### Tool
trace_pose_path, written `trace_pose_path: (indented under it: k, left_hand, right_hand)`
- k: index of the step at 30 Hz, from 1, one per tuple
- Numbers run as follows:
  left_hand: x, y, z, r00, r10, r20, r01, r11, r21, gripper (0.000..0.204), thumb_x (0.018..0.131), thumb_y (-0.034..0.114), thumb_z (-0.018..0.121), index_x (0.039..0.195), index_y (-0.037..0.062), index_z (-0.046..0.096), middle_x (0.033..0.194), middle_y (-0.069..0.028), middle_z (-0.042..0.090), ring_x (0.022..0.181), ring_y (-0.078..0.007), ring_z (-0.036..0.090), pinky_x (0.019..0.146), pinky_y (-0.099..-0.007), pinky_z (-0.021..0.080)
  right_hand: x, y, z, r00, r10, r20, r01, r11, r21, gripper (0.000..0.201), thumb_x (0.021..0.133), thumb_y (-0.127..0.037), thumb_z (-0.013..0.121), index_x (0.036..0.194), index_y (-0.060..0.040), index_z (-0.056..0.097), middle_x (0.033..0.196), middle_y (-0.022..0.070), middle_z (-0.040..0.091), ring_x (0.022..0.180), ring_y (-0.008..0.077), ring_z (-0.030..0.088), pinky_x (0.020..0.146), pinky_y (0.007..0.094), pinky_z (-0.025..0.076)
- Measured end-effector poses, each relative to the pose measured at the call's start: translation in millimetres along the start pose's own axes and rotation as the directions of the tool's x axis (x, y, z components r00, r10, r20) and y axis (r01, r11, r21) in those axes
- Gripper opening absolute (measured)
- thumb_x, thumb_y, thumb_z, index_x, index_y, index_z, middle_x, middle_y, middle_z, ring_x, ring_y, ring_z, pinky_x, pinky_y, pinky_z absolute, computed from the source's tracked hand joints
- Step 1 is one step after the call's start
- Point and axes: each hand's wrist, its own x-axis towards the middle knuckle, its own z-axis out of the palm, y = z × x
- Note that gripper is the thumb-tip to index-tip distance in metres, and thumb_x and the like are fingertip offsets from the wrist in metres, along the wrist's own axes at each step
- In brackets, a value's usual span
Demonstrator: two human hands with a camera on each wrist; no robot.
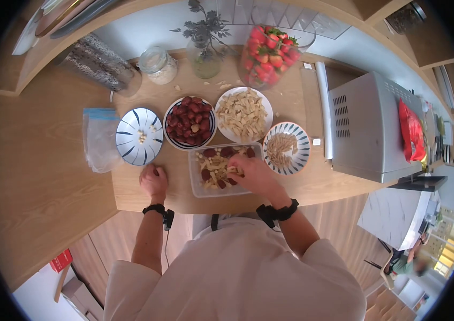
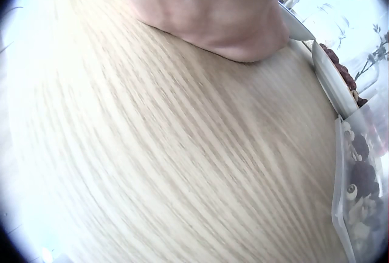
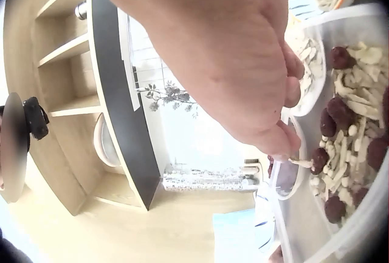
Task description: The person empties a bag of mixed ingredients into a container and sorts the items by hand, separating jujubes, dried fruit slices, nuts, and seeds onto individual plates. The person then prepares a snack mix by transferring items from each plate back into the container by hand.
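Note:
My right hand point(image 1: 256, 175) is over a clear plastic box point(image 1: 197, 187), with a small pale strip point(image 3: 299, 163) pinched at its fingertips. Inside the box lie pale strips, small whitish beads and several red dates point(image 3: 340, 114). My left hand point(image 1: 154, 182) rests on the table by the box's left side, fingers curled in; a dark spot shows between them, and I cannot tell whether it is a held thing. Nearest that hand is a blue-striped plate point(image 1: 125, 144) with a few pale beads. Behind the box stand a bowl of red dates point(image 1: 189, 120) and a white plate point(image 1: 266, 101) heaped with pale strips.
An orange-rimmed plate point(image 1: 303, 142) of tan slivers sits right of the box. Clear bags point(image 1: 101, 147) lie at the left. Along the back are a glass jar point(image 1: 157, 67), a vase point(image 1: 204, 61) and a container of strawberries point(image 1: 270, 56). A silver appliance point(image 1: 366, 128) stands at right.

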Motion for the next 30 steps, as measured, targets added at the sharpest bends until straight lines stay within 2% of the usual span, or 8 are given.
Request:
trace_pose_path:
  k: [2, 5, 9, 14, 18, 23, 27, 30]
  left_hand:
    - [1, -1, 1, 1.000, -0.001, -0.015, 0.001, 1.000, 0.011, 0.019, 0.079, 0.016, 0.057, 0.064, 0.0067, 0.048, 0.067, -0.0108, 0.056, 0.068, -0.0364, 0.056, 0.063, -0.0485, 0.043]
    - [1, -2, 1, 0.999, -0.030, 0.015, 0.031, 0.999, -0.019, 0.019, 0.079, 0.016, 0.057, 0.064, 0.0070, 0.049, 0.065, -0.0108, 0.055, 0.066, -0.0364, 0.056, 0.063, -0.0484, 0.043]
    - [0, -4, 3, 0.998, -0.047, 0.031, 0.047, 0.999, -0.005, 0.019, 0.079, 0.016, 0.058, 0.064, 0.0073, 0.050, 0.064, -0.0110, 0.055, 0.066, -0.0363, 0.056, 0.063, -0.0480, 0.044]
    - [0, -1, 3, 0.999, -0.045, -0.006, 0.046, 0.999, 0.013, 0.019, 0.079, 0.016, 0.058, 0.064, 0.0075, 0.050, 0.063, -0.0112, 0.055, 0.065, -0.0367, 0.056, 0.062, -0.0487, 0.044]
    - [0, -2, 2, 0.999, -0.030, 0.011, 0.030, 0.999, -0.011, 0.018, 0.082, 0.017, 0.056, 0.068, 0.0058, 0.051, 0.066, -0.0138, 0.055, 0.066, -0.0390, 0.055, 0.059, -0.0508, 0.043]
    - [1, 2, 2, 0.998, -0.057, 0.021, 0.057, 0.998, 0.006, 0.019, 0.080, 0.015, 0.057, 0.065, 0.0067, 0.049, 0.063, -0.0116, 0.054, 0.062, -0.0372, 0.054, 0.059, -0.0492, 0.042]
    - [2, 0, 3, 0.998, -0.051, 0.024, 0.051, 0.999, -0.006, 0.019, 0.081, 0.015, 0.056, 0.065, 0.0060, 0.049, 0.063, -0.0119, 0.054, 0.062, -0.0374, 0.054, 0.059, -0.0493, 0.041]
    - [1, 0, 4, 0.999, -0.041, 0.008, 0.041, 0.999, -0.011, 0.019, 0.080, 0.014, 0.055, 0.065, 0.0053, 0.049, 0.063, -0.0124, 0.053, 0.062, -0.0376, 0.053, 0.058, -0.0496, 0.041]
  right_hand:
    - [-1, 2, 2, 0.997, -0.072, -0.005, 0.072, 0.997, 0.018, 0.029, 0.080, -0.017, 0.073, 0.105, -0.0094, 0.059, 0.097, 0.0109, 0.067, 0.092, 0.0337, 0.064, 0.075, 0.0412, 0.051]
    - [-3, 3, -6, 0.997, -0.071, -0.013, 0.069, 0.990, -0.125, 0.027, 0.081, -0.020, 0.073, 0.104, -0.0126, 0.061, 0.104, 0.0084, 0.065, 0.087, 0.0313, 0.066, 0.074, 0.0428, 0.053]
    - [-7, 25, -27, 0.991, -0.065, -0.117, 0.050, 0.990, -0.128, 0.029, 0.080, -0.020, 0.073, 0.106, -0.0125, 0.061, 0.108, 0.0082, 0.063, 0.089, 0.0325, 0.066, 0.074, 0.0436, 0.053]
    - [-19, 54, -66, 0.940, 0.094, -0.327, -0.178, 0.955, -0.238, 0.037, 0.079, -0.019, 0.074, 0.113, -0.0115, 0.059, 0.109, 0.0113, 0.062, 0.090, 0.0353, 0.065, 0.075, 0.0444, 0.053]
    - [-31, 65, -77, 0.911, 0.213, -0.354, -0.322, 0.902, -0.287, 0.045, 0.078, -0.020, 0.075, 0.118, -0.0121, 0.056, 0.114, 0.0131, 0.060, 0.096, 0.0356, 0.065, 0.078, 0.0454, 0.053]
    - [-39, 100, -66, 0.830, 0.357, -0.428, -0.518, 0.777, -0.358, 0.072, 0.072, -0.024, 0.081, 0.133, -0.0081, 0.047, 0.128, 0.0171, 0.054, 0.109, 0.0333, 0.062, 0.083, 0.0453, 0.054]
    - [-38, 107, -53, 0.844, 0.318, -0.432, -0.487, 0.793, -0.367, 0.080, 0.070, -0.025, 0.083, 0.137, -0.0065, 0.043, 0.131, 0.0176, 0.052, 0.110, 0.0325, 0.062, 0.084, 0.0442, 0.055]
    - [-35, 101, -48, 0.875, 0.350, -0.333, -0.460, 0.816, -0.349, 0.081, 0.069, -0.025, 0.083, 0.137, -0.0073, 0.043, 0.130, 0.0166, 0.052, 0.110, 0.0327, 0.061, 0.084, 0.0436, 0.054]
